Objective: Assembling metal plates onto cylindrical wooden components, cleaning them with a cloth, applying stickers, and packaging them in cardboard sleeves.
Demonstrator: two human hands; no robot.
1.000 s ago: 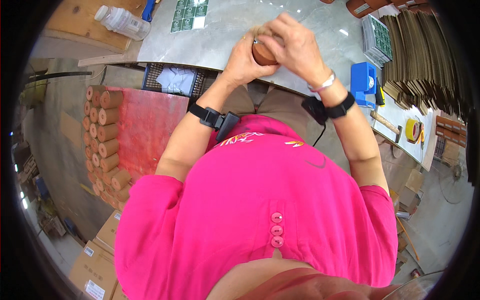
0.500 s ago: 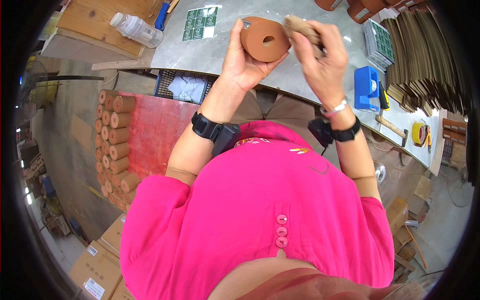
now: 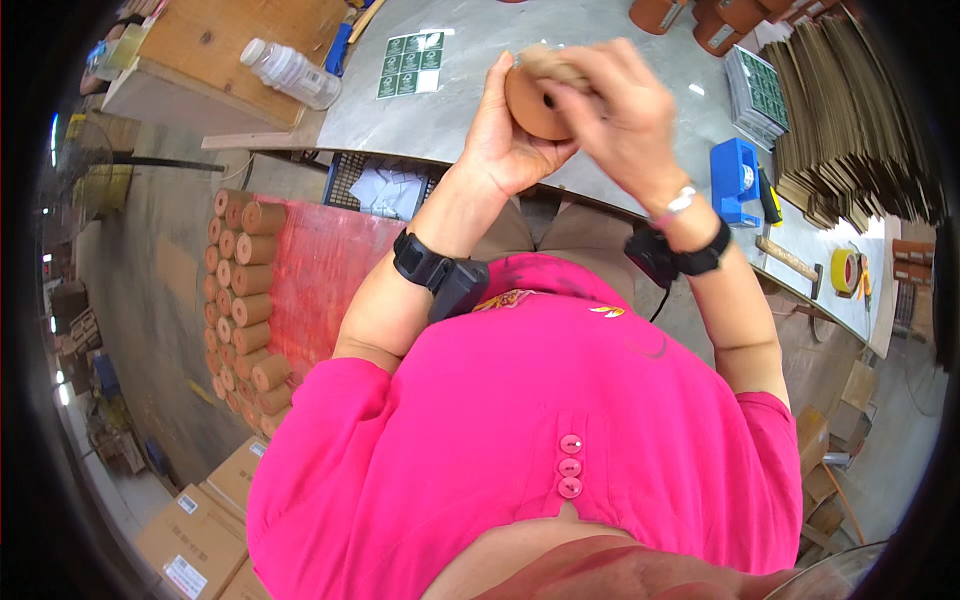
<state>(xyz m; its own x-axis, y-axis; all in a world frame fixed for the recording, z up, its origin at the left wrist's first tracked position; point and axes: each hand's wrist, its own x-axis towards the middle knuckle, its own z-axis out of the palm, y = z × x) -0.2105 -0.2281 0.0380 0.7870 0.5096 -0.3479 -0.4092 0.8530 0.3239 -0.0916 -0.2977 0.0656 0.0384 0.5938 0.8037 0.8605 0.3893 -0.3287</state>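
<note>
My left hand (image 3: 497,145) is wrapped round a terracotta pot (image 3: 530,108), held above the grey table with its round face and centre hole toward me. In my right hand (image 3: 628,112) is a crumpled tan rag (image 3: 552,68), pressed against the upper part of that face. My right fingers are smeared by motion and cover the pot's right side and part of the hole. Flat on the table (image 3: 455,120), left of the pot, lies a sheet of green labels (image 3: 410,65).
More terracotta pots (image 3: 720,28) stand at the far right, near stacked cardboard sheets (image 3: 845,120) and a label stack (image 3: 757,95). A blue tape dispenser (image 3: 735,180), hammer (image 3: 787,257) and yellow tape roll (image 3: 845,270) lie right. Left are a plastic bottle (image 3: 290,72) and stacked clay cylinders (image 3: 245,290).
My right hand has brought the rag leftward onto the pot's face, now partly covering it and the hole. The whole view has shifted slightly, and my left hand keeps its hold.
</note>
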